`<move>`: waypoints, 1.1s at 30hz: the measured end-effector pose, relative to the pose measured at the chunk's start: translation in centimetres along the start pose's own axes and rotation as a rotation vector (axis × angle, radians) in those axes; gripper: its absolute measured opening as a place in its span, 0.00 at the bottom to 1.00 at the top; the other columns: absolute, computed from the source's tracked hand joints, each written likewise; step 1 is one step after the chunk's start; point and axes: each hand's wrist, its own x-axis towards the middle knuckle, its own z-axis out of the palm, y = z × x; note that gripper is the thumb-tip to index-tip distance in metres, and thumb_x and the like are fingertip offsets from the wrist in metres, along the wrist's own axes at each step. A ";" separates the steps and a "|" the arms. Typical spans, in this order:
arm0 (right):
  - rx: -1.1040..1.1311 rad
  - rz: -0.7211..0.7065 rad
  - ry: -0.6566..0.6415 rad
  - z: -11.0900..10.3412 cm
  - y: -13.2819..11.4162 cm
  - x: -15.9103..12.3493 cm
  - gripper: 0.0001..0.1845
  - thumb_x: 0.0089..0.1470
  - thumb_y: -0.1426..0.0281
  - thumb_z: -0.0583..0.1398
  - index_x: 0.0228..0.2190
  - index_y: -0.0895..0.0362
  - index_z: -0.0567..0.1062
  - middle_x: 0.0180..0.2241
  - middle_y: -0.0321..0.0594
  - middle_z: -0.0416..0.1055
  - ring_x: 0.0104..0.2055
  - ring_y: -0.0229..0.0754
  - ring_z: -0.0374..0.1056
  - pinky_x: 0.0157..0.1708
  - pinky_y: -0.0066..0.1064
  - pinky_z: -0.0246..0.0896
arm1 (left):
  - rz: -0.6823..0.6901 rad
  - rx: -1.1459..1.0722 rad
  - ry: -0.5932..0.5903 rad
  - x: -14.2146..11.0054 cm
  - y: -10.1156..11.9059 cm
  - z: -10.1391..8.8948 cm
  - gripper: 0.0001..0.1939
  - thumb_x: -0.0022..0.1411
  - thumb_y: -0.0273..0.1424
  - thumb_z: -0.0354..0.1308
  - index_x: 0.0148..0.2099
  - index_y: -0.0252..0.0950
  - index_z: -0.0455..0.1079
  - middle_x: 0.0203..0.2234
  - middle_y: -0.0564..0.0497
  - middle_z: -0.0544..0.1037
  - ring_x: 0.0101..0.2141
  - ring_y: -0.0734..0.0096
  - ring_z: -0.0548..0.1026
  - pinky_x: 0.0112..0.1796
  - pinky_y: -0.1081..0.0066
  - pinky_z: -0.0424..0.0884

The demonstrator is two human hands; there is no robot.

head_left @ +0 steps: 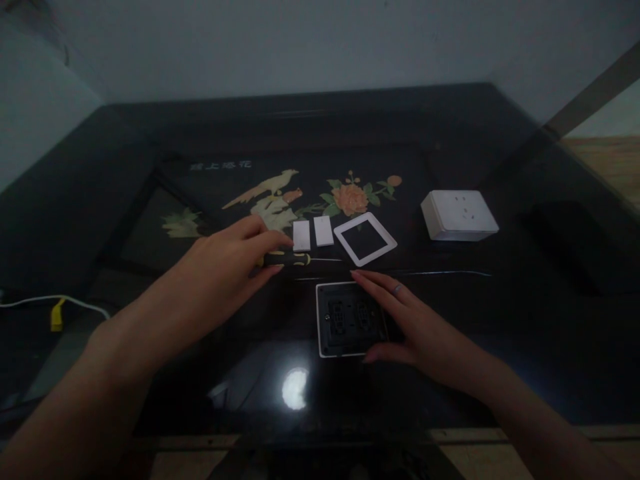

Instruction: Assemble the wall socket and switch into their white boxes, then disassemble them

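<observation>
My left hand [235,257] has its thumb and fingers closed round the dark and yellow handle of a screwdriver [301,260]. The thin shaft points right, low over the tabletop. My right hand [407,320] grips the right side of a square wall switch [347,333], fingers at the far edge and thumb at the near edge. The switch has a white rim and a dark inner face with a screw at its left. Beyond it lie two small white rocker covers [301,235] and a white square frame [380,245], apart from both hands.
A white box [465,213] with small marks on top stands at the right on the glossy black table [430,393]. A white cable [35,300] with a yellow tag [57,315] lies at the left. Walls close off the back.
</observation>
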 end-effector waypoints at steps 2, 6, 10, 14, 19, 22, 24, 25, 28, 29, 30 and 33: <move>-0.010 0.007 0.019 -0.1 -0.1 0.0 0.45 0.56 0.49 0.59 0.66 0.50 0.49 0.66 0.52 0.54 0.66 0.53 0.56 0.60 0.50 0.60 | -0.018 0.004 -0.078 0.2 -0.4 0.5 0.13 0.64 0.30 0.53 0.50 0.40 0.71 0.43 0.47 0.74 0.37 0.60 0.77 0.37 0.62 0.72; -0.057 0.018 0.092 -0.3 0.1 0.1 0.40 0.58 0.48 0.54 0.65 0.53 0.55 0.63 0.53 0.60 0.63 0.52 0.61 0.58 0.51 0.63 | -0.069 0.014 -0.265 0.6 -0.8 1.4 0.10 0.66 0.29 0.51 0.46 0.40 0.71 0.42 0.48 0.75 0.39 0.59 0.77 0.37 0.63 0.72; -0.140 0.009 0.152 -0.1 1.0 0.6 0.38 0.60 0.47 0.51 0.63 0.58 0.58 0.63 0.56 0.61 0.66 0.54 0.57 0.62 0.56 0.55 | -0.114 0.080 -0.364 1.2 -0.7 2.2 0.07 0.66 0.27 0.52 0.45 0.41 0.69 0.42 0.48 0.76 0.42 0.56 0.77 0.34 0.64 0.70; -0.243 0.021 0.145 0.4 2.1 1.2 0.39 0.61 0.46 0.46 0.61 0.61 0.60 0.63 0.56 0.61 0.68 0.55 0.52 0.65 0.63 0.43 | -0.111 0.097 -0.369 1.5 -0.8 2.7 0.06 0.66 0.28 0.53 0.44 0.40 0.68 0.42 0.48 0.77 0.40 0.57 0.77 0.31 0.66 0.68; -0.252 0.049 0.160 0.7 2.6 1.3 0.38 0.62 0.46 0.46 0.61 0.59 0.61 0.64 0.54 0.60 0.69 0.54 0.51 0.65 0.64 0.40 | -0.080 0.092 -0.349 1.5 -0.7 2.8 0.08 0.65 0.25 0.53 0.45 0.39 0.68 0.42 0.48 0.76 0.40 0.59 0.77 0.32 0.67 0.68; -0.207 0.054 0.165 0.6 2.8 1.2 0.35 0.63 0.48 0.47 0.62 0.56 0.59 0.65 0.52 0.59 0.69 0.53 0.49 0.65 0.63 0.39 | -0.069 0.110 -0.348 1.4 -0.5 2.7 0.12 0.64 0.24 0.54 0.49 0.38 0.68 0.44 0.46 0.76 0.42 0.58 0.77 0.35 0.66 0.70; -0.170 0.057 0.187 0.5 2.9 1.2 0.33 0.64 0.50 0.49 0.62 0.55 0.60 0.65 0.52 0.59 0.69 0.52 0.49 0.66 0.62 0.39 | -0.057 0.105 -0.336 1.3 -0.4 2.7 0.13 0.63 0.25 0.56 0.50 0.38 0.68 0.46 0.45 0.75 0.44 0.57 0.76 0.37 0.65 0.71; -0.149 0.058 0.207 0.4 2.9 1.2 0.32 0.64 0.51 0.50 0.62 0.55 0.61 0.65 0.51 0.59 0.69 0.53 0.50 0.66 0.62 0.39 | -0.046 0.097 -0.323 1.2 -0.4 2.7 0.13 0.63 0.25 0.56 0.51 0.37 0.68 0.46 0.45 0.75 0.44 0.56 0.76 0.37 0.65 0.71; -0.060 0.076 0.293 0.1 2.8 1.3 0.26 0.64 0.57 0.54 0.59 0.53 0.65 0.63 0.50 0.63 0.66 0.53 0.56 0.65 0.60 0.45 | 0.009 0.081 -0.269 0.8 -0.7 2.9 0.14 0.63 0.28 0.56 0.52 0.37 0.68 0.46 0.44 0.76 0.45 0.56 0.77 0.37 0.65 0.72; -0.036 0.086 0.323 -0.1 2.7 1.3 0.24 0.63 0.60 0.55 0.58 0.53 0.67 0.62 0.49 0.65 0.65 0.53 0.58 0.64 0.60 0.49 | 0.031 0.086 -0.246 0.7 -0.8 3.0 0.14 0.63 0.28 0.57 0.52 0.37 0.68 0.46 0.45 0.76 0.44 0.56 0.77 0.37 0.65 0.72; -0.021 0.096 0.350 -0.3 2.6 1.3 0.22 0.63 0.62 0.55 0.57 0.52 0.68 0.60 0.49 0.66 0.63 0.52 0.61 0.62 0.58 0.53 | 0.051 0.097 -0.221 0.6 -0.9 3.0 0.13 0.63 0.29 0.57 0.51 0.37 0.69 0.45 0.45 0.77 0.43 0.57 0.77 0.37 0.65 0.72; -0.017 0.097 0.409 -0.9 1.8 1.3 0.18 0.63 0.66 0.55 0.54 0.51 0.71 0.55 0.47 0.71 0.58 0.50 0.68 0.57 0.52 0.64 | 0.082 0.143 -0.144 0.5 -0.6 2.6 0.11 0.64 0.29 0.56 0.49 0.36 0.70 0.43 0.45 0.77 0.42 0.58 0.77 0.37 0.66 0.73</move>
